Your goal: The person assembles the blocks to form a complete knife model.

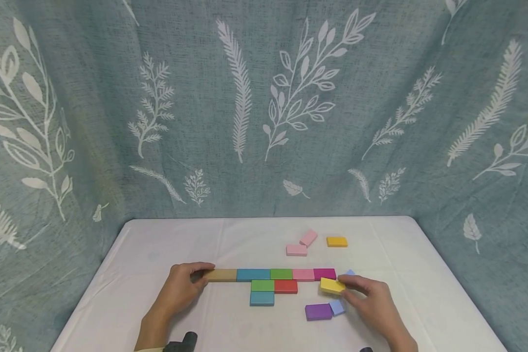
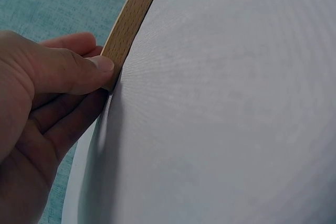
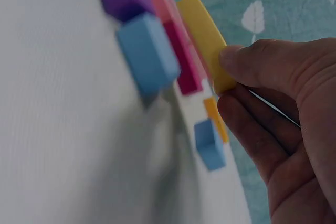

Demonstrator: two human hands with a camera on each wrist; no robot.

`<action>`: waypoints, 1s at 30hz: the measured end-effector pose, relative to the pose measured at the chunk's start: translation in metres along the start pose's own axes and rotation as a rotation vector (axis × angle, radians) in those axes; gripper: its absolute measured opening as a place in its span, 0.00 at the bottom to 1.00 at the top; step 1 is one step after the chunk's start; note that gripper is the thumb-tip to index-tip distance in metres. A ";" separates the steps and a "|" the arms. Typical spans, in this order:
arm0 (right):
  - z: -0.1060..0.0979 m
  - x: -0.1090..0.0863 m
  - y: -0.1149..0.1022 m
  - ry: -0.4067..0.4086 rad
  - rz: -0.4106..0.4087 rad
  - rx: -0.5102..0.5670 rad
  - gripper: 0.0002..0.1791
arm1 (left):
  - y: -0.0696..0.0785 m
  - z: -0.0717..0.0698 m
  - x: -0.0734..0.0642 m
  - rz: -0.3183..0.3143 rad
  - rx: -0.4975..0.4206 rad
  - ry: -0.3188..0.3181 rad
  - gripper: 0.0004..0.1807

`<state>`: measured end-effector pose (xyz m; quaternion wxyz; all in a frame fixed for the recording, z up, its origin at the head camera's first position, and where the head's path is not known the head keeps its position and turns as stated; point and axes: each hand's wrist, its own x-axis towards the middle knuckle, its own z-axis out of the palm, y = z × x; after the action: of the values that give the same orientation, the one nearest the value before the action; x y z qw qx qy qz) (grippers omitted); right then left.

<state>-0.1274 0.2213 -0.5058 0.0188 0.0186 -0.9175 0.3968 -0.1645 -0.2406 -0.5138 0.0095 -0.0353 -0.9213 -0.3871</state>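
Note:
A row of flat coloured blocks lies on the white table [image 1: 158, 244]: tan wood [image 1: 222, 275], blue [image 1: 253, 274], green [image 1: 281, 274], pink [image 1: 303, 274], magenta [image 1: 324, 274]. Below them sit a green [image 1: 262, 285], a red [image 1: 285, 286] and a teal block [image 1: 261, 298]. My left hand [image 1: 204, 275] pinches the left end of the tan block [image 2: 131, 19] between thumb [image 2: 100, 66] and fingers. My right hand [image 1: 344, 284] grips a yellow block [image 1: 331, 285] by its right end, tilted just under the magenta block; the wrist view shows the yellow block [image 3: 202, 35] lifted in the hand [image 3: 227, 82].
A purple block [image 1: 319, 311] and a light blue block [image 1: 337, 307] lie beside my right hand, with another light blue one [image 1: 350, 273] behind it. Two pink blocks [image 1: 308, 237] [image 1: 297, 250] and an orange one [image 1: 336, 241] lie farther back. A leaf-patterned teal curtain [image 1: 264, 107] surrounds the table.

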 end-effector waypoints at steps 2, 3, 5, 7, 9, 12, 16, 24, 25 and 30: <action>0.001 0.000 -0.006 -0.010 -0.009 0.023 0.19 | 0.000 0.000 0.000 0.002 -0.002 0.000 0.19; 0.003 0.001 -0.009 -0.017 -0.009 0.033 0.19 | 0.000 0.000 0.000 0.004 -0.002 0.000 0.19; 0.007 0.001 -0.015 -0.031 -0.012 0.054 0.19 | 0.000 0.000 0.000 0.006 -0.005 -0.001 0.19; 0.012 0.001 -0.020 -0.048 -0.029 0.071 0.19 | 0.000 0.000 0.000 0.007 -0.004 0.000 0.19; 0.017 0.001 -0.023 -0.066 -0.068 0.083 0.18 | 0.000 0.000 0.000 0.008 -0.003 0.001 0.19; 0.027 0.001 -0.027 -0.085 -0.139 0.083 0.17 | -0.001 0.000 0.000 0.002 0.002 0.001 0.19; 0.038 0.001 -0.034 -0.120 -0.190 0.067 0.15 | 0.000 0.000 0.000 -0.001 0.005 -0.004 0.19; 0.056 0.003 -0.042 -0.154 -0.272 0.044 0.15 | -0.001 0.000 -0.001 -0.002 -0.010 -0.007 0.19; 0.058 0.003 -0.043 -0.155 -0.287 0.037 0.15 | -0.001 0.000 -0.001 -0.002 -0.010 -0.007 0.19; 0.065 0.004 -0.047 -0.176 -0.323 -0.016 0.16 | -0.001 0.001 0.000 0.010 -0.004 -0.005 0.19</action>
<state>-0.1303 0.1422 -0.5161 0.0021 0.2000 -0.9038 0.3783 -0.1642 -0.2407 -0.5147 0.0090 -0.0406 -0.9204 -0.3888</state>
